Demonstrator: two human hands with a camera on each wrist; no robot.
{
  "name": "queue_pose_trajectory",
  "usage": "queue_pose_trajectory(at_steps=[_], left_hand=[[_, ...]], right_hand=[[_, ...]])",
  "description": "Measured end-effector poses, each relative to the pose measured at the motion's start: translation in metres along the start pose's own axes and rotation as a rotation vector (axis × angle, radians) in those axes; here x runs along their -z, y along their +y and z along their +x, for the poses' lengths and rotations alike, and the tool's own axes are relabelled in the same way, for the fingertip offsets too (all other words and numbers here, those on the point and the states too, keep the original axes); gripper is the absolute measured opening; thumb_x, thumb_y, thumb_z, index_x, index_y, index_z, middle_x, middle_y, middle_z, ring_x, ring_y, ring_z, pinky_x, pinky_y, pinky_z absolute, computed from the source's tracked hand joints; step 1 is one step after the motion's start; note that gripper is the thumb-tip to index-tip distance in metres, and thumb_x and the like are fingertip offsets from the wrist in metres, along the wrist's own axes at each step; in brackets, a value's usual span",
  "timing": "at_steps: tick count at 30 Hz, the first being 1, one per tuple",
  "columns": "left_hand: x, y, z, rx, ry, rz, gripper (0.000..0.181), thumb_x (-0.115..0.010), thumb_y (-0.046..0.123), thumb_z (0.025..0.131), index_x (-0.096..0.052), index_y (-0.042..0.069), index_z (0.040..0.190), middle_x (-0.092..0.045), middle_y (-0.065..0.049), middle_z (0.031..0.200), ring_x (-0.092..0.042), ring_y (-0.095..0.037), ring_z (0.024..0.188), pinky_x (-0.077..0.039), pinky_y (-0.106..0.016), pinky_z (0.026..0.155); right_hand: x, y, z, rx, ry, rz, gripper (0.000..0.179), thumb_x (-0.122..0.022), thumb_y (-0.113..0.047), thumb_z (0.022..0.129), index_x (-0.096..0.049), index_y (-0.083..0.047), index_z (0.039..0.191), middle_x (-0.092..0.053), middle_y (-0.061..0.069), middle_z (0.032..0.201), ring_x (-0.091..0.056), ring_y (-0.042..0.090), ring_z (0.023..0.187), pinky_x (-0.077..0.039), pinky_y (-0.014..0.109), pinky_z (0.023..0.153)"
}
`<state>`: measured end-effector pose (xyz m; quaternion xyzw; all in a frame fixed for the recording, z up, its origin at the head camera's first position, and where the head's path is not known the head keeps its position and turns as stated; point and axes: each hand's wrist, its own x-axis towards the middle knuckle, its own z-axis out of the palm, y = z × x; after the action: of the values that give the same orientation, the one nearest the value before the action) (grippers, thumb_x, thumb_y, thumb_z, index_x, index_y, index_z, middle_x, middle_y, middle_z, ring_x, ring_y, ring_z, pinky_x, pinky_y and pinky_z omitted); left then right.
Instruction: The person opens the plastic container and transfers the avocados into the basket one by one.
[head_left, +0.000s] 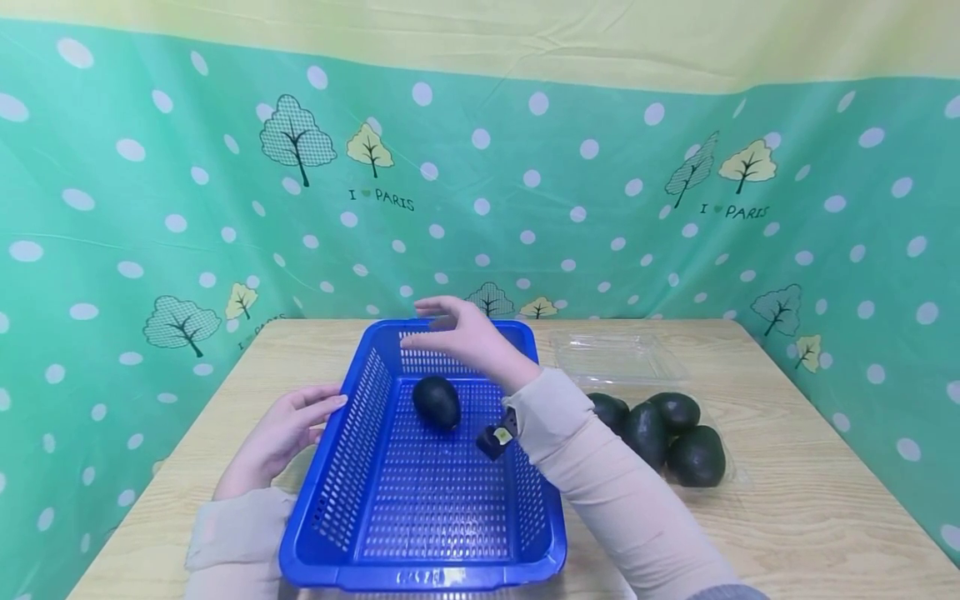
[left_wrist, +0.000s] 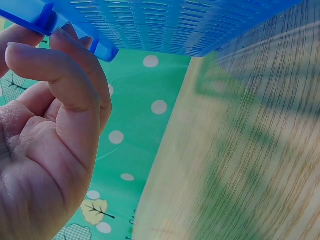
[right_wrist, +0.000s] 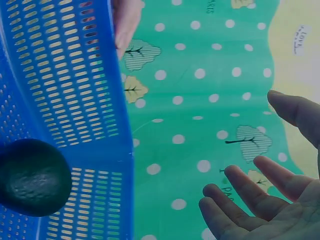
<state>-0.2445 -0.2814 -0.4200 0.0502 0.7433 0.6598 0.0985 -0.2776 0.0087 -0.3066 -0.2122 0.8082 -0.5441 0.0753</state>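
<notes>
A blue plastic basket (head_left: pixel 420 577) with slotted walls stands on the table, with one dark avocado (head_left: pixel 437 403) lying inside toward its far half. My left hand (head_left: pixel 288 429) is at the basket's left rim, fingertips touching the lip from outside; in the left wrist view its fingers (left_wrist: pixel 82 80) are loosely bent beneath the rim. Above the far end of the basket my right hand (head_left: pixel 468 337) hovers with thumb and fingers spread, holding nothing. The right wrist view shows that hand (right_wrist: pixel 270 200) apart from the avocado (right_wrist: pixel 34 177).
Right of the basket, several avocados (head_left: pixel 696 456) sit grouped in a clear plastic tray, partly hidden by my right sleeve (head_left: pixel 615 483). Behind them lies another clear plastic container (head_left: pixel 618 358). A green dotted cloth (head_left: pixel 480 183) hangs around the wooden table (head_left: pixel 810 517).
</notes>
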Motion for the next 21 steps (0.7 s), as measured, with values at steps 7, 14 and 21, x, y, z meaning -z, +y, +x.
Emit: queue_pose_trajectory(at_steps=[7,14,21], left_hand=[[0.000,0.000,0.000,-0.003,-0.007,0.000,0.047,-0.058,0.023,0.101,-0.049,-0.007,0.136,-0.072,0.011,0.095,-0.066,-0.006,0.087,-0.055,-0.026,0.073],[0.000,0.000,0.001,-0.010,-0.016,-0.023,0.033,-0.058,0.021,0.101,-0.058,0.002,0.128,-0.073,0.010,0.095,-0.067,-0.007,0.086,-0.056,-0.026,0.073],[-0.001,-0.001,0.000,-0.009,-0.016,-0.030,0.031,-0.058,0.020,0.101,-0.058,0.003,0.127,-0.072,0.011,0.096,-0.066,-0.006,0.087,-0.054,-0.025,0.072]], right_hand=[[0.007,-0.008,-0.006,0.019,0.020,0.033,0.062,-0.080,-0.032,0.082,-0.054,-0.019,0.138,-0.058,-0.002,0.139,-0.054,0.021,0.128,-0.048,0.043,0.103],[0.016,-0.010,-0.013,0.034,0.043,0.050,0.059,-0.080,-0.032,0.082,-0.057,-0.023,0.135,-0.060,-0.005,0.136,-0.054,0.020,0.128,-0.046,0.045,0.105],[0.026,-0.007,-0.021,0.050,0.065,0.060,0.059,-0.080,-0.030,0.082,-0.057,-0.022,0.136,-0.061,-0.006,0.135,-0.056,0.019,0.126,-0.046,0.044,0.105]])
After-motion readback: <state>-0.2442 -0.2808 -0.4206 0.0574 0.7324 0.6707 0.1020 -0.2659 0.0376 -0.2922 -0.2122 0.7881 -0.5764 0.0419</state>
